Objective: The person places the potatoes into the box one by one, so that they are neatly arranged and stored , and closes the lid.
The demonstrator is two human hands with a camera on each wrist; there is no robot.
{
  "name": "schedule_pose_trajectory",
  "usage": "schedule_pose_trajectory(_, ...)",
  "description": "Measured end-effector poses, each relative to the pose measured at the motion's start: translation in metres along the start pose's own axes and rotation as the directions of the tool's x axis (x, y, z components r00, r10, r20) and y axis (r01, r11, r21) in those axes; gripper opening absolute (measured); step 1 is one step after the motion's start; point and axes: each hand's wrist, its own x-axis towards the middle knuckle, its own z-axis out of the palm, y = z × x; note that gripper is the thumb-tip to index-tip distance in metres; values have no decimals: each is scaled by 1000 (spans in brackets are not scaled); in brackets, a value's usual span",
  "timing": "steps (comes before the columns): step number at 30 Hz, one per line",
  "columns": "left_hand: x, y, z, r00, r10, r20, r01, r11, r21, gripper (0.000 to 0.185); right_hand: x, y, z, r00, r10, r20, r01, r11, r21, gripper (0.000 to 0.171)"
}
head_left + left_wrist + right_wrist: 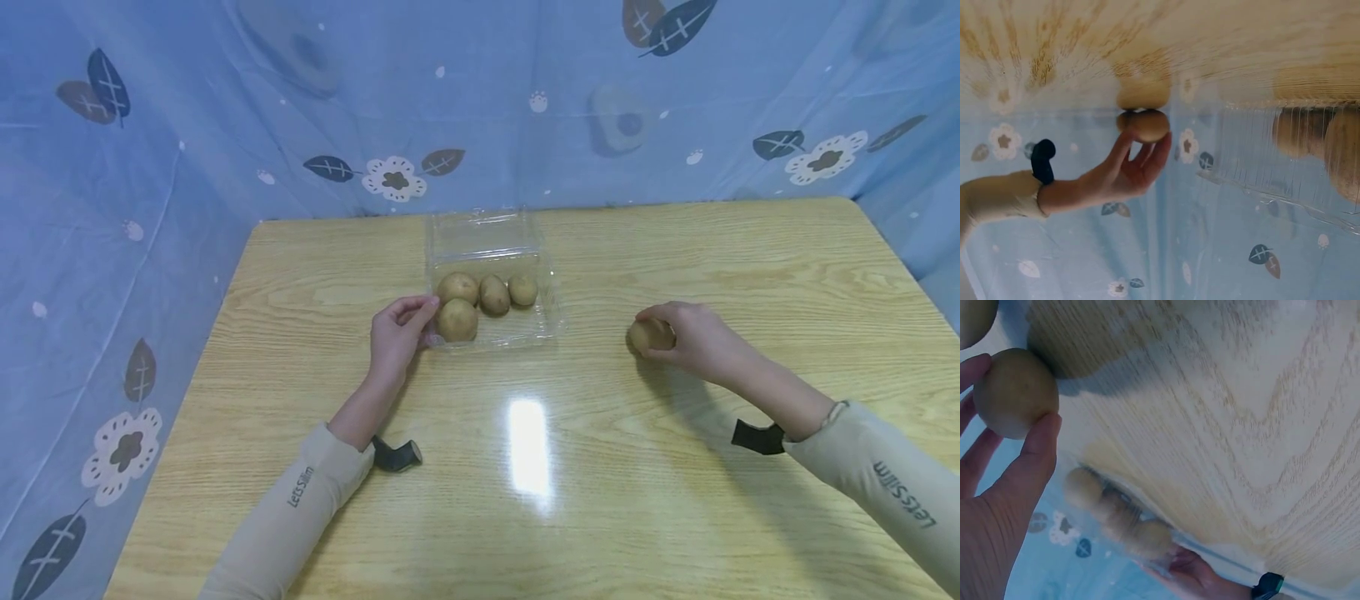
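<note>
Starting with the wooden table [675,500], its glossy top offers little to stop a round thing, so a potato let go carelessly could roll toward the right edge. Next, the clear plastic clamshell box [491,250] near the middle of the far edge is light and thin-walled; your left hand [396,336] has curled fingers at its front-left rim beside the nearest of four potatoes [457,320], and I cannot tell if it pinches the rim. Push too hard and the box may slide or tip. Smallest, the loose potato [649,335] sits on the table right of the box, your right hand [693,337] curled around it; a shallow fingertip grip could let it slip.
</note>
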Motion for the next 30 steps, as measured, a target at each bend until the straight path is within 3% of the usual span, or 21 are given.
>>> schedule_pose_trajectory(13, 1, -2, 0, 1000, -6, -16, 6, 1000, 17, 38, 0, -1, 4, 1000, 12, -17, -11, 1000, 28, 43)
schedule_pose_trajectory(17, 1, -2, 0, 1000, -10, -13, 10, 1000, 11, 38, 3, -5, 3, 998, -14, -58, 17, 999, 40, 41)
schedule_pose_trajectory(25, 1, 0, 0, 1000, -18, -15, 19, 1000, 20, 38, 15, -23, -6, 986, -77, -145, 84, 996, 41, 37)
schedule_pose_trajectory(30, 1, 1, 0, 1000, -20, -14, 20, 1000, 23, 38, 24, -46, -11, 983, -79, -168, 96, 990, 99, 39)
